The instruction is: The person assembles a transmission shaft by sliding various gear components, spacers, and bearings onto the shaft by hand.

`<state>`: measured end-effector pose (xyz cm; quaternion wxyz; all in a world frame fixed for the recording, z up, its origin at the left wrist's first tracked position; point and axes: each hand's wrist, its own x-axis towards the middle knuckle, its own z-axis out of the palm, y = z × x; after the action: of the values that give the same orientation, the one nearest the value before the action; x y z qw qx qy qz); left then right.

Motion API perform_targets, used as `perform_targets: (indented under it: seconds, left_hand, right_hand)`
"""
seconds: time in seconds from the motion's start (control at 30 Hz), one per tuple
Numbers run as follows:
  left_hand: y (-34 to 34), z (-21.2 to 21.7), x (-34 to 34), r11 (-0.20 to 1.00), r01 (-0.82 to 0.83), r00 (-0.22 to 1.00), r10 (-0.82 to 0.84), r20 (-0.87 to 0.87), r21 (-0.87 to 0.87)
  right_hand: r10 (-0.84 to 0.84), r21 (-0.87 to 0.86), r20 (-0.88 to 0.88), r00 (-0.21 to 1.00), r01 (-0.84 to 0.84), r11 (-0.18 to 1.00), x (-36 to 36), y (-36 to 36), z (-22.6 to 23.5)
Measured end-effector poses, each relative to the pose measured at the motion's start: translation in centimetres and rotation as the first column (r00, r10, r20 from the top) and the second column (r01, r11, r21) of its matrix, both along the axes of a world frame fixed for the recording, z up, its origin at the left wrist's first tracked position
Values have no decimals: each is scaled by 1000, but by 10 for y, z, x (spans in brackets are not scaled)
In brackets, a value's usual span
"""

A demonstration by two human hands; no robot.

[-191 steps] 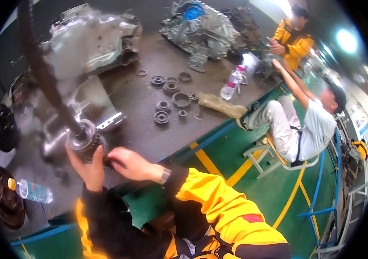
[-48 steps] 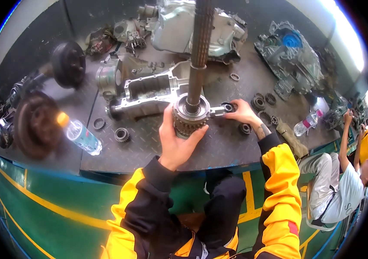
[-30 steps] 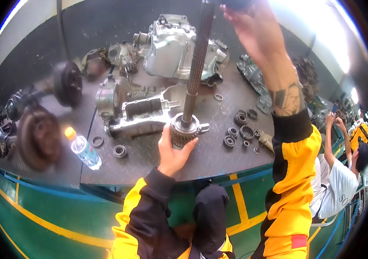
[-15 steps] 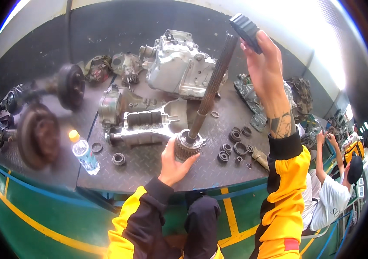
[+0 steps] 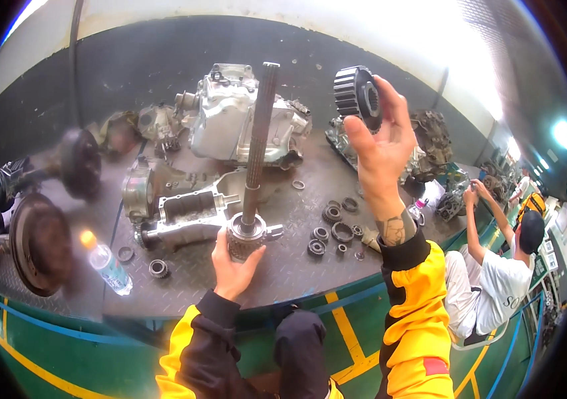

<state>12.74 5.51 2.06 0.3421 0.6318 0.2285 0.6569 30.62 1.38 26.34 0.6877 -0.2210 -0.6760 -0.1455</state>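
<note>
A long splined shaft [image 5: 262,126] stands nearly upright at the table's front half, with a gear [image 5: 246,243] around its lower end. My left hand [image 5: 231,271] is closed around the near side of that gear, thumb on the right. Raised to the upper right of the shaft, my right hand [image 5: 384,149] grips a dark, thick gear ring [image 5: 355,93] with broad outer teeth and a splined bore. The ring is apart from the shaft, its bore facing right. An opened metal housing [image 5: 193,211] lies just left of the shaft.
Several loose gears and rings [image 5: 342,231] lie right of the shaft. A water bottle [image 5: 109,268] stands at the left front, near wheel hubs [image 5: 40,243]. A large silver gearbox [image 5: 230,123] sits behind. Another person [image 5: 496,272] sits at the right.
My right hand has lowered the gear ring and turned it so its bore shows. The shaft stands more upright now. The view has shifted, and things sit further left.
</note>
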Motion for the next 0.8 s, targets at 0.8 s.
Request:
perform_targets:
  seconds: [0.8]
  left_hand:
    - [0,5,-2,999,28,999,-27,43,-33]
  right_hand:
    - [-140,-152,-977,162,-985,-77,-7,-72,-274]
